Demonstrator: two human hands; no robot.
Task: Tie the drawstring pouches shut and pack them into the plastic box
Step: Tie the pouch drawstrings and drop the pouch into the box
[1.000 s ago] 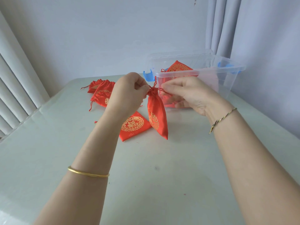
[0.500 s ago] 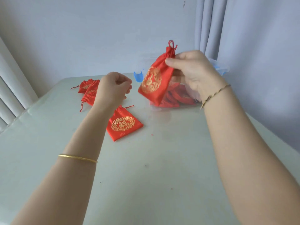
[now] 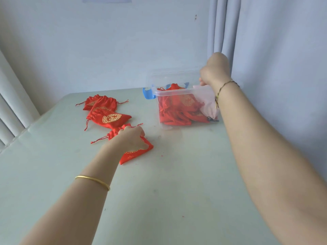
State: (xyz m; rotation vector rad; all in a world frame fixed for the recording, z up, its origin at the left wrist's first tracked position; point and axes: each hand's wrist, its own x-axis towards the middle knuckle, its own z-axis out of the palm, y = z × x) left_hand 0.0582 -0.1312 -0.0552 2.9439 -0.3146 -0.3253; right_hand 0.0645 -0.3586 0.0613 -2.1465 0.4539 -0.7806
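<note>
My left hand (image 3: 131, 138) lies on a red drawstring pouch (image 3: 136, 155) with a gold pattern, flat on the table, with fingers curled round its gathered neck. My right hand (image 3: 213, 71) hangs over the far right corner of the clear plastic box (image 3: 173, 91), fingers pointing down, with nothing seen in them. Several red pouches (image 3: 177, 110) fill the box, one of them on top near the rim, and a pale pink pouch (image 3: 207, 101) leans at its right end. Two or three more red pouches (image 3: 109, 117) lie on the table to the left of the box.
The box has a blue latch (image 3: 147, 93) on its left end and stands near the table's far edge by the wall. A grey curtain (image 3: 265, 50) hangs at the right. White blind slats (image 3: 10, 112) run along the left side of the table.
My right hand carried the tied pouch up and over the box and no longer holds it. My left hand dropped to the table onto the flat pouch.
</note>
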